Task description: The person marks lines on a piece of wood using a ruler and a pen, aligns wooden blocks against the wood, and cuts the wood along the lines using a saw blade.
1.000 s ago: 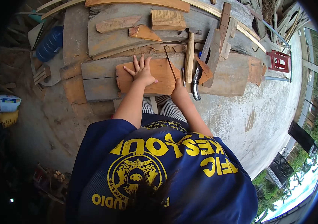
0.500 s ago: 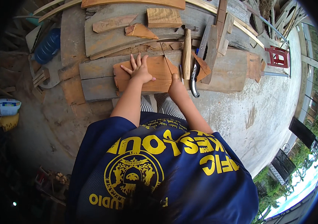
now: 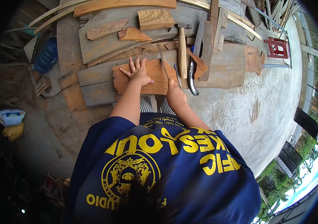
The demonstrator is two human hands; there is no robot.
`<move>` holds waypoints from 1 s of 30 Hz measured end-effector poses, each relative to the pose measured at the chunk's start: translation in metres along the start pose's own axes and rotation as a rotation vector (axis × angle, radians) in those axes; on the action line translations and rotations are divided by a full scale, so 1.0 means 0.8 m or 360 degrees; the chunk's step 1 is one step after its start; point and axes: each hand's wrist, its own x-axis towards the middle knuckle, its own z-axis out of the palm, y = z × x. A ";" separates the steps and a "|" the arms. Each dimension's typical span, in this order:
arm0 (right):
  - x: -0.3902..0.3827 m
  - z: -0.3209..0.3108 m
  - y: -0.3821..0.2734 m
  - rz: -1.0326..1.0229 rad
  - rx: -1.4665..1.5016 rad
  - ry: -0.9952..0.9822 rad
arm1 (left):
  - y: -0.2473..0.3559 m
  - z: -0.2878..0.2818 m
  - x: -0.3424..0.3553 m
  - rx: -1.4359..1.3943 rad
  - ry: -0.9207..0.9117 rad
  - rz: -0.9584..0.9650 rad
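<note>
A flat reddish-brown board (image 3: 155,76) lies across grey planks in front of me. My left hand (image 3: 139,74) presses on its left half, fingers spread. In my right hand (image 3: 173,91), closed at the board's right part, is a long narrow metal tool (image 3: 163,63); it slants away from me across the board, its far end beyond the far edge. Whether it is a file or a saw blade, I cannot tell; its handle is hidden in my fist. Right of the board lie a thin pen-like stick (image 3: 177,75), a hammer (image 3: 182,52) and a folding saw (image 3: 192,76).
Wood offcuts (image 3: 156,18) lie on the far planks (image 3: 92,44). Triangular scrap (image 3: 199,64) rests by the saw. A blue water jug (image 3: 46,56) lies at the left, bags (image 3: 12,123) below it. A red plastic stool (image 3: 277,47) stands at the far right on concrete floor (image 3: 241,115).
The tool in my right hand has turned, so more of its flat side shows. The pen-like stick now lies more tilted. My left hand keeps its place on the board; the view has shifted slightly.
</note>
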 end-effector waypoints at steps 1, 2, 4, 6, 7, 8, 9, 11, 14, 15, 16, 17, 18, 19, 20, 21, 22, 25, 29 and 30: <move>0.003 0.005 0.007 -0.0015 -0.0114 0.0064 | 0.001 -0.001 0.000 -0.0008 0.0001 -0.0003; 0.004 0.005 0.011 -0.0031 -0.0228 0.0127 | 0.001 -0.001 0.000 0.0004 -0.0001 0.0007; 0.010 -0.009 0.032 -0.0064 -0.0354 0.0221 | 0.001 0.001 0.002 -0.0007 -0.0014 -0.0001; 0.020 -0.040 0.057 -0.0185 -0.0533 0.0271 | -0.003 0.002 0.003 -0.0012 -0.0012 -0.0004; 0.024 -0.055 0.067 -0.0232 -0.0534 0.0287 | -0.005 0.003 0.003 -0.0026 -0.0006 -0.0009; 0.029 -0.070 0.077 -0.0276 -0.0535 0.0305 | -0.004 0.003 0.003 -0.0023 -0.0006 -0.0001; 0.031 -0.073 0.085 -0.0274 -0.0324 0.0312 | -0.003 0.003 0.003 -0.0010 -0.0001 -0.0001; 0.036 -0.053 0.094 -0.0324 0.0019 0.0337 | -0.001 0.003 0.004 0.0004 0.0008 -0.0001; 0.016 -0.030 0.069 -0.0429 0.0570 0.0211 | -0.004 0.005 0.004 -0.0018 0.0007 0.0005; 0.007 -0.024 0.055 -0.0397 0.0594 0.0218 | -0.004 0.004 0.003 -0.0017 0.0009 -0.0001; 0.000 -0.019 0.043 -0.0364 0.0619 0.0224 | -0.004 0.004 0.003 -0.0015 0.0011 -0.0007; 0.001 -0.010 0.038 -0.0364 0.0620 0.0224 | -0.002 0.003 0.002 -0.0014 0.0011 -0.0007; 0.004 0.001 0.036 -0.0332 0.0655 0.0246 | 0.000 0.002 0.001 -0.0015 0.0009 -0.0004; 0.006 0.009 0.036 -0.0299 0.0690 0.0269 | 0.002 0.001 0.001 -0.0015 0.0007 0.0000; 0.005 0.008 0.032 -0.0305 0.0689 0.0264 | 0.002 0.000 0.000 -0.0017 0.0008 -0.0007; 0.004 0.006 0.029 -0.0273 0.0661 0.0206 | 0.002 -0.001 0.000 -0.0015 0.0002 -0.0012; 0.002 0.004 0.027 -0.0242 0.0633 0.0149 | 0.001 -0.001 0.000 -0.0012 -0.0004 -0.0017; -0.006 0.008 0.025 -0.0215 0.0663 0.0128 | -0.001 0.000 0.000 -0.0019 0.0008 -0.0014; -0.012 0.010 0.020 -0.0152 0.0690 0.0198 | -0.001 0.002 0.000 -0.0006 0.0016 -0.0012; -0.010 0.008 0.019 -0.0137 0.0663 0.0151 | -0.001 0.002 0.000 -0.0003 0.0015 -0.0015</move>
